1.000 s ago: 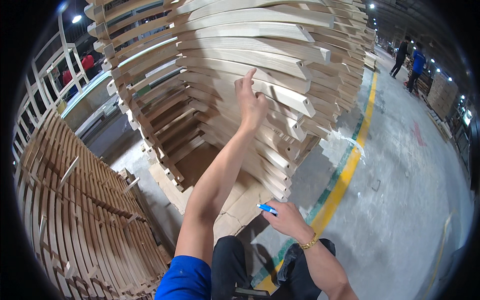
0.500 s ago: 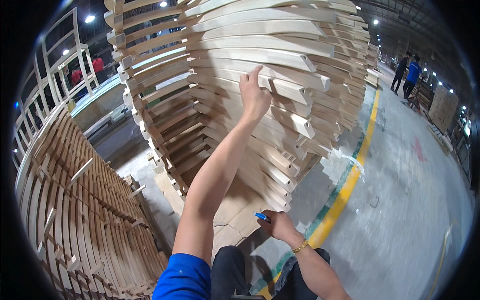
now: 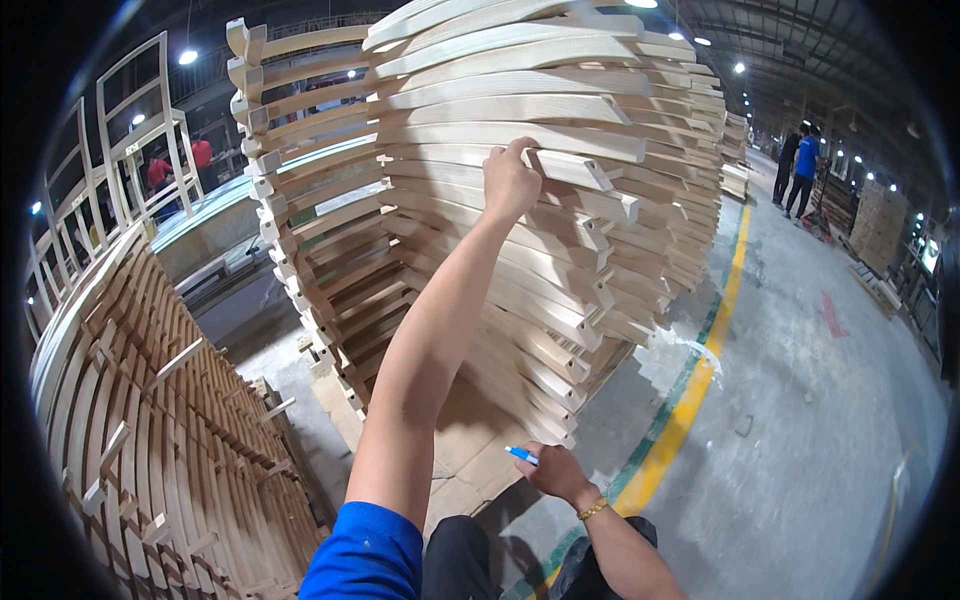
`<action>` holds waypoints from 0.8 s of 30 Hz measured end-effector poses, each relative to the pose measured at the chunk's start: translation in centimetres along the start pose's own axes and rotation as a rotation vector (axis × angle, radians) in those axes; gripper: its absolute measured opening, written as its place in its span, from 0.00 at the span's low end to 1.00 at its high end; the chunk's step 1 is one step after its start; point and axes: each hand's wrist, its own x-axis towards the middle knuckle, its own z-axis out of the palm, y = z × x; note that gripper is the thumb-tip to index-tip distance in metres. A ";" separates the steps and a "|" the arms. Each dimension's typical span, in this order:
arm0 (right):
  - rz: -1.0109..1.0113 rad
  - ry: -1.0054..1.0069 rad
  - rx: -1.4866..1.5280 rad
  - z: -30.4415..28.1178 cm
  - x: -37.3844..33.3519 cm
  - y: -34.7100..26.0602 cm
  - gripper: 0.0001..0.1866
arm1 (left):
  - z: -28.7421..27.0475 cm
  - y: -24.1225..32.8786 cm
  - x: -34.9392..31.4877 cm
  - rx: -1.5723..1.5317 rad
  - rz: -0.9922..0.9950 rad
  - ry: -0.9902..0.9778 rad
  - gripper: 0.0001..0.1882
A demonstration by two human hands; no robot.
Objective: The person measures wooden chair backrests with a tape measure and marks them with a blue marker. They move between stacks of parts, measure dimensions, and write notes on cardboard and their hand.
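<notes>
My left hand point(image 3: 512, 181) reaches up the front of a tall stack of pale, curved wooden slats point(image 3: 500, 92). Its fingers are bent over one wooden slat point(image 3: 572, 169) whose end juts out to the right of the hand; the fingertips are hidden. Low in front of me, my right hand point(image 3: 556, 472) is closed around a blue pen point(image 3: 522, 455), its light-tipped end pointing left. A gold-coloured band circles the right wrist. Beneath the stack lies brown cardboard point(image 3: 467, 455).
At left stands another stack of browner wooden strips point(image 3: 200, 440) with short pieces poking out. Behind it rise pale wooden frames point(image 3: 140, 125). A yellow floor line point(image 3: 683, 410) with a green edge runs along the right. Two people point(image 3: 800, 170) stand far right.
The left hand's raised index finger has bent down onto the slat. The view has tilted a little; my right hand, with the pen, sits slightly lower.
</notes>
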 end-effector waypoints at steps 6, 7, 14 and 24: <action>-0.061 0.030 0.054 0.5 0.0 1.0 0.14 | 0.8 2.0 0.6 -0.090 0.259 0.338 0.31; -0.097 0.050 0.053 0.6 0.2 1.1 0.13 | 0.7 2.3 0.9 -0.046 0.333 0.263 0.31; -0.118 0.032 0.094 0.4 -0.2 1.1 0.13 | 0.7 4.2 4.4 -0.110 0.063 0.308 0.28; 0.089 -0.082 0.094 -1.6 -0.4 0.1 0.14 | -0.4 6.0 7.1 -0.001 0.118 0.278 0.31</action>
